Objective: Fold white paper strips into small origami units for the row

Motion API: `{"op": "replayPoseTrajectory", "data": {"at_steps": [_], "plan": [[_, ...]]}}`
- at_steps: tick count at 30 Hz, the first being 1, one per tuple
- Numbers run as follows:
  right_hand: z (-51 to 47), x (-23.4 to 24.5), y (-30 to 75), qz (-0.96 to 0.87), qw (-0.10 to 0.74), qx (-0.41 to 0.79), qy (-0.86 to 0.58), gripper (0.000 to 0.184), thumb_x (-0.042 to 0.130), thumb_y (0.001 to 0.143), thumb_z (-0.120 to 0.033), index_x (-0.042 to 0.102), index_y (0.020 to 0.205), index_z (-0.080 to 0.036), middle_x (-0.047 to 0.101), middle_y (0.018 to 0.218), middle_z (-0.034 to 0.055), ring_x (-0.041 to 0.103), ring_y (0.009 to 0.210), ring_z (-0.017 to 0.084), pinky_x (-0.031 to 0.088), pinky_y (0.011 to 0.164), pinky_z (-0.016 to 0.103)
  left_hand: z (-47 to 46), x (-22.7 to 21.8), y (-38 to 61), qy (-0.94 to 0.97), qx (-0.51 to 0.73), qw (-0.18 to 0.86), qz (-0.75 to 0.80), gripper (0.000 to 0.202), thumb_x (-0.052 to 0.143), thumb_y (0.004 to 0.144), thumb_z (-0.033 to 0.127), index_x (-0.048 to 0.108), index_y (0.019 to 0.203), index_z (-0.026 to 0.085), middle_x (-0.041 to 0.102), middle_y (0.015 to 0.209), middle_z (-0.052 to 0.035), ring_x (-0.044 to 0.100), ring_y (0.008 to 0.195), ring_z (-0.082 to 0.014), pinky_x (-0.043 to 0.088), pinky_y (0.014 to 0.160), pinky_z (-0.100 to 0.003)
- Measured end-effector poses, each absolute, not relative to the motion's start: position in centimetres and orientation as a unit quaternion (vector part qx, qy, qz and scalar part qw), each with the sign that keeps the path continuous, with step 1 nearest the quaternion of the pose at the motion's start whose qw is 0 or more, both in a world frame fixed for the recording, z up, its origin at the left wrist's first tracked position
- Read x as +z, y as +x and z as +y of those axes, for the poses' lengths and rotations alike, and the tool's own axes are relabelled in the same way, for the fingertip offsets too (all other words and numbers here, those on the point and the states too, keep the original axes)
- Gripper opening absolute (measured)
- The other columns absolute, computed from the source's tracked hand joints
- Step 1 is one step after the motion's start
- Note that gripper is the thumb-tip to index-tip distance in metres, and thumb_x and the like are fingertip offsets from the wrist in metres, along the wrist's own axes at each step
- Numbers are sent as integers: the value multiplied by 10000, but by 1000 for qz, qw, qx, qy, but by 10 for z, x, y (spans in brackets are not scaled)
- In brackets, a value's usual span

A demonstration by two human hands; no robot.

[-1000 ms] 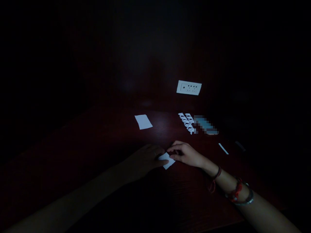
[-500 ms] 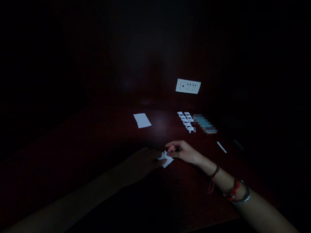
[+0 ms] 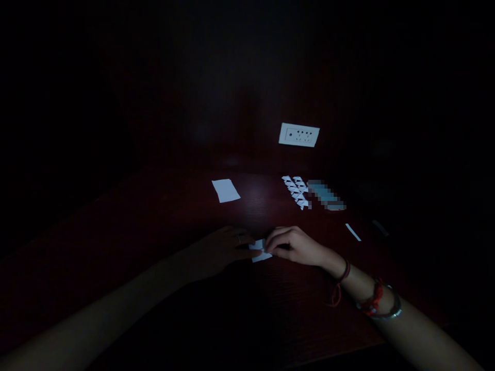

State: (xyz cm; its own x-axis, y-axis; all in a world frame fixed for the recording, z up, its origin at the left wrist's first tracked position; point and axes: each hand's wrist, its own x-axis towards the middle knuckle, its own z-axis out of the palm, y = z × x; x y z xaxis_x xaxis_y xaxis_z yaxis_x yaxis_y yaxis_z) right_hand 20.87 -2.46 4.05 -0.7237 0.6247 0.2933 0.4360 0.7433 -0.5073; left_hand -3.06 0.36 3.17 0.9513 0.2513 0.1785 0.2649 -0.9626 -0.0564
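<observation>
A small folded piece of white paper (image 3: 260, 253) lies on the dark red table between my hands. My left hand (image 3: 232, 247) comes at it from the left, its thumb and fingers closed on the paper's left part; a ring shows on one finger. From the right, my right hand (image 3: 296, 245) has its thumb and bent fingertips pinched on the right edge of the same paper. The fingertips cover part of the folds. Bracelets circle my right wrist and forearm.
Farther back lies a stack of white paper sheets (image 3: 226, 190). Rows of small folded paper pieces (image 3: 296, 191) sit beside a blurred phone (image 3: 327, 196). A white paper strip (image 3: 353, 232) lies to the right. A socket plate (image 3: 299, 135) is on the back wall. Surroundings are very dark.
The paper has turned and lies flatter, its upright points no longer showing. My right fingers have come down and curled onto its right edge. My left hand has shifted slightly.
</observation>
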Motion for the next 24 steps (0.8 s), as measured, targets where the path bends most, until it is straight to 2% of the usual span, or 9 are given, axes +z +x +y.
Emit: {"op": "replayPoseTrajectory", "data": {"at_steps": [6,14,24], "plan": [[-26,43,209,-924,197,179,-276,189,468,770,-80,615,873,-138,598,935,48,537,878,112,420,808,251,5,28,-31,-986,-97,29,-136,551,429,766,16,351,1238,290,399,1257,-27,318,1155,-222,251,931,-401],[-26,44,210,-930,189,160,-271,230,463,740,-41,618,890,-121,602,944,56,538,884,117,417,816,246,5,26,-28,-984,-100,35,-145,507,457,779,66,371,1228,285,400,1243,-51,345,1130,-231,296,908,-388],[-30,48,210,-935,163,104,-296,240,433,783,-93,604,946,-135,579,958,61,531,888,132,421,786,261,6,26,-28,-983,-91,21,-157,541,451,760,44,364,1230,295,380,1259,-33,325,1144,-229,281,919,-391]]}}
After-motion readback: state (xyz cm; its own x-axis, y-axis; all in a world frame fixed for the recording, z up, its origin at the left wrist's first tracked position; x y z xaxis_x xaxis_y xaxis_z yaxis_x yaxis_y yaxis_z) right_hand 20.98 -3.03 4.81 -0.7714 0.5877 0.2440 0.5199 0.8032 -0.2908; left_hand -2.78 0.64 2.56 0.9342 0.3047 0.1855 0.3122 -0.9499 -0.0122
